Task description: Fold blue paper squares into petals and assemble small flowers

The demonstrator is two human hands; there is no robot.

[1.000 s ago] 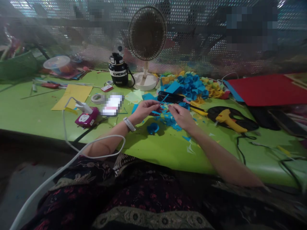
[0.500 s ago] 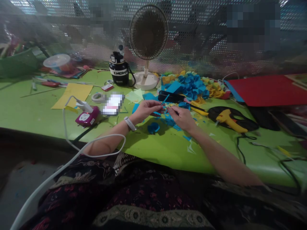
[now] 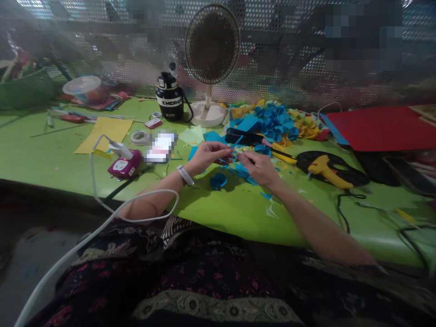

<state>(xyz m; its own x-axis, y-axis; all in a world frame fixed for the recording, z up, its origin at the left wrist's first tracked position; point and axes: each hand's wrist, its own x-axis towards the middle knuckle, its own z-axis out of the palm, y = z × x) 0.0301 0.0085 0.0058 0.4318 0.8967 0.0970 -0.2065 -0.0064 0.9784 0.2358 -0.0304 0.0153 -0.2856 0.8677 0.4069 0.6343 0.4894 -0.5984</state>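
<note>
My left hand (image 3: 214, 154), with a white band on its wrist, is closed in a pinch over the middle of the green table (image 3: 211, 213). Facing it, my right hand (image 3: 260, 167) pinches too, its fingertips almost meeting the left ones. Whatever sits between the fingertips is too small to make out. A thin blue paper strip (image 3: 237, 141) shows just above the left fingertips; whether it is held I cannot tell. Below the hands lies a curled blue paper piece (image 3: 218, 181), with blue paper scraps (image 3: 248, 175) under the right hand.
Behind the hands are a black stapler-like tool (image 3: 242, 136) and a heap of blue paper pieces (image 3: 274, 120). A yellow glue gun (image 3: 329, 171) lies at right. A phone (image 3: 161, 147), purple plug adapter (image 3: 124, 164), black bottle (image 3: 170, 100) and fan (image 3: 211, 45) stand left and behind. A white cable (image 3: 150, 195) crosses my left forearm.
Both hands keep nearly the same place and pinch. The whole view has shifted very slightly; nothing on the table has visibly moved.
</note>
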